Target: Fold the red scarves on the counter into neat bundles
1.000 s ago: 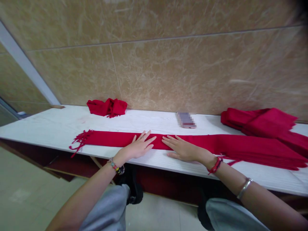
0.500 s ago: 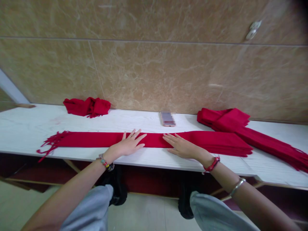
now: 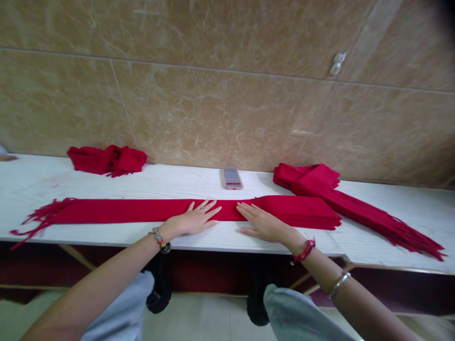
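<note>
A long red scarf lies flat along the white bench top, its fringe spread at the left end. My left hand rests on the scarf's middle, palm down with fingers spread. To its right, my right hand lies flat across the scarf near the left edge of a thicker layered red part. That part looks like several layers of cloth; whether it is one piece with the long scarf, I cannot tell. Neither hand grips anything.
Behind the scarf, a phone lies by the tiled wall. A bunched red scarf sits at the back left. More folded red scarves cross at the right, their fringe near the bench's front edge. Open shelving is below.
The camera view has shifted to the right, so the scene sits further left. Both hands have slid a little to the right along the scarf, staying flat.
</note>
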Demonstrator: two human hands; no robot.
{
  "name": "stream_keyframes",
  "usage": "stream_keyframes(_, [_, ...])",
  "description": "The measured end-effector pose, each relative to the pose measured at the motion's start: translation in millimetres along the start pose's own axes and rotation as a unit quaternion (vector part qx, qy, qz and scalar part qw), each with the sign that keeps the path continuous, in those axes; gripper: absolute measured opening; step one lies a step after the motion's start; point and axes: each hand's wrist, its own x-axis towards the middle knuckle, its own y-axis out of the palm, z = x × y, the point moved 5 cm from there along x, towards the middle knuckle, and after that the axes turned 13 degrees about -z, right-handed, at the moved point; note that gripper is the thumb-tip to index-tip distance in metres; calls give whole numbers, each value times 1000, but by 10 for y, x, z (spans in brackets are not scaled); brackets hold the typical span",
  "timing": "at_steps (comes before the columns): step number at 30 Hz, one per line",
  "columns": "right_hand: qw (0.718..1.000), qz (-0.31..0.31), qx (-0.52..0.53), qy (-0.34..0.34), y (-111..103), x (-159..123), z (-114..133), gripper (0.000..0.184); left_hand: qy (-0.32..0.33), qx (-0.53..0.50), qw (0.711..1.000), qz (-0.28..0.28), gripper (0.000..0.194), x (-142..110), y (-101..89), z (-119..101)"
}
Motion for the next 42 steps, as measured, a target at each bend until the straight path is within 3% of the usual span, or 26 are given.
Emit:
stream_keyframes(4, [997,-22,-71,-3,-92,-41,-86,68,-1,7,1000,-5,60,24,-22,-45])
stream_keyframes(10, [992,18,-112,47,-100,-116,-290,73,19,7,1000,-7,59,171,-35,-251])
stream_keyframes(16, [995,8,-97,27,-183,-46,-68,71,30,-21,999,18,63,282,-17,-432])
stream_keyframes(22, [996,33,-65,52,-35,-58,23,73,25,-29,999,1,59,210,-6,-343])
stream_keyframes(27, [997,13,-54,51,10,64,84,70,-8,-19,1000,-7,62,-44,-83,-126])
stream_keyframes(33, [999,-27,-22,24,148,562,470,52,-60,-20,998,-6,69,-363,-96,296])
stream_keyframes(38, [1000,-23,20,-10,404,981,787,53,-105,-19,994,-15,63,-689,-180,809])
stream_keyframes(42, [998,-2,48,-37,593,1152,922,52,-191,-7,981,-29,56,-1061,-266,1403])
